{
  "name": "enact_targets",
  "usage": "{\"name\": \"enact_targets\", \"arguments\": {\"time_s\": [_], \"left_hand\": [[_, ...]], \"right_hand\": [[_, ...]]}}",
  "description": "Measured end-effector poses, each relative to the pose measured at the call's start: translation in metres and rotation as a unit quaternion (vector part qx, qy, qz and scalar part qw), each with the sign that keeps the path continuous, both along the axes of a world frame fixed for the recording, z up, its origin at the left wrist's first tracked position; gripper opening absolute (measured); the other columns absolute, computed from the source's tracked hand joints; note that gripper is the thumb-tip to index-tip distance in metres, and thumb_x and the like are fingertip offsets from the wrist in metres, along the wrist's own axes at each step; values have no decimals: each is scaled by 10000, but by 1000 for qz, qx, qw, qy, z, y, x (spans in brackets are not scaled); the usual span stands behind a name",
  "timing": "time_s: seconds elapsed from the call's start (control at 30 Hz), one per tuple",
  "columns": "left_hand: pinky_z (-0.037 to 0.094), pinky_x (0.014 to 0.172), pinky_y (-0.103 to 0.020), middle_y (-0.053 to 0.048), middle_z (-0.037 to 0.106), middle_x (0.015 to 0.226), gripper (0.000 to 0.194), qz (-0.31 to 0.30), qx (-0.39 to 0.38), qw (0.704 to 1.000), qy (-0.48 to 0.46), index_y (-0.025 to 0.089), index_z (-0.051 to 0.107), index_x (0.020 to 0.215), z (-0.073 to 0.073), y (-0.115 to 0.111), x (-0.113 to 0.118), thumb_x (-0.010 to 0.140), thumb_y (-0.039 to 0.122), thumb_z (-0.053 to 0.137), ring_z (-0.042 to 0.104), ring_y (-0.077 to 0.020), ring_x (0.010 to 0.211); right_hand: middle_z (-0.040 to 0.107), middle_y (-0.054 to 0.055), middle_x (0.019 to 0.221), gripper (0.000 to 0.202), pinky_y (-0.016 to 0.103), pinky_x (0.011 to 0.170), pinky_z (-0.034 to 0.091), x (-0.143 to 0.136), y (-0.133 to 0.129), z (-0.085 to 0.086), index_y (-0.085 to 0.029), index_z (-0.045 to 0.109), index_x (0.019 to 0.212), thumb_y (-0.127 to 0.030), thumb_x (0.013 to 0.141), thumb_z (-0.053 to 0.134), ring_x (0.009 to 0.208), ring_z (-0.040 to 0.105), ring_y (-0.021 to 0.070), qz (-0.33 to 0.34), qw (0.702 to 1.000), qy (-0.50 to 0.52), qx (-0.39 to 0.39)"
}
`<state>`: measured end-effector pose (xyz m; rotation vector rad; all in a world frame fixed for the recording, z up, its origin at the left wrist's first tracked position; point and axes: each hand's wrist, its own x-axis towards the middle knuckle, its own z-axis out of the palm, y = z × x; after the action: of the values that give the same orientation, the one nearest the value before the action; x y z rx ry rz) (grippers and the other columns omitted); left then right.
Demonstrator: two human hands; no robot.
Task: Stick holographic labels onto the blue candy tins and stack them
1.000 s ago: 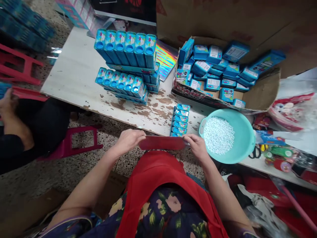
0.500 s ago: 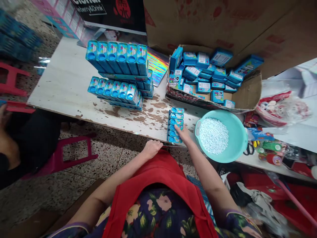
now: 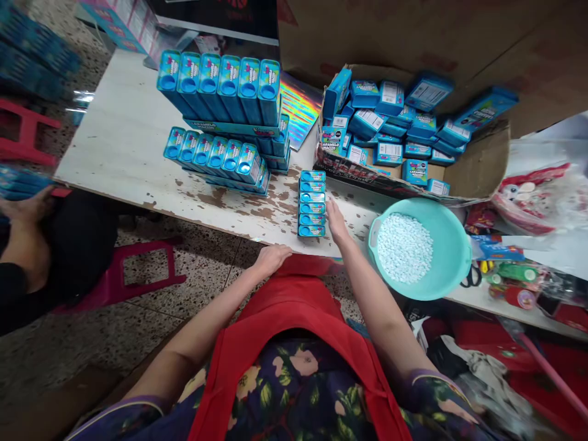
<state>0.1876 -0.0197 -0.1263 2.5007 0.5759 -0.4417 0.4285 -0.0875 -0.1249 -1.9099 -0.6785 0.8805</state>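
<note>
A short row of blue candy tins (image 3: 312, 204) stands near the front edge of the white, worn table (image 3: 114, 141). My right hand (image 3: 337, 222) lies along the row's right side with fingers stretched out, at or against the tins. At the table's front edge, my left hand (image 3: 272, 258) is closed with its fingers curled; what they grip, if anything, is hidden. Just right of my right forearm sits a turquoise basin (image 3: 448, 245) with small white candies (image 3: 404, 248) inside.
Stacked rows of blue tins (image 3: 220, 92) rise at the back left. A cardboard box (image 3: 487, 165) of loose tins stands behind the basin. Bagged sweets (image 3: 528, 196) lie at right. Another person's hand (image 3: 27, 208) is at far left, near a pink stool (image 3: 133, 269).
The row of tins has slid left and slightly away from me. My right hand has shifted from on top of the tins to their right side. The view has shifted a little.
</note>
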Motion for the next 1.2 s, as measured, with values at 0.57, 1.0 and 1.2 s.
{"name": "enact_targets", "arguments": {"time_s": [0.57, 1.0, 1.2], "left_hand": [[425, 817, -264, -61, 699, 1003, 356, 105, 2, 994, 8, 219, 640, 997, 0, 6, 10, 987, 363, 315, 625, -181, 930], [428, 824, -333, -119, 722, 984, 519, 55, -3, 990, 132, 213, 688, 951, 26, 34, 63, 891, 639, 398, 655, -282, 979], [448, 777, -326, -137, 709, 1021, 485, 132, -26, 981, 142, 189, 652, 1089, 18, 27, 65, 937, 552, 370, 657, -289, 979]], "right_hand": [[694, 44, 807, 322, 353, 763, 496, 8, -121, -19, -183, 633, 999, -414, 788, 560, 744, 618, 201, 28, 998, -4, -53], [637, 106, 1267, 675, 478, 1024, 436, 30, -9, 9, -224, 524, 1332, -654, 812, 545, 1166, 600, 290, 152, 982, 60, -89], [681, 75, 1184, 625, 441, 956, 488, 27, 28, -4, -214, 547, 1284, -627, 816, 561, 1055, 646, 263, 168, 980, 95, -41]]}}
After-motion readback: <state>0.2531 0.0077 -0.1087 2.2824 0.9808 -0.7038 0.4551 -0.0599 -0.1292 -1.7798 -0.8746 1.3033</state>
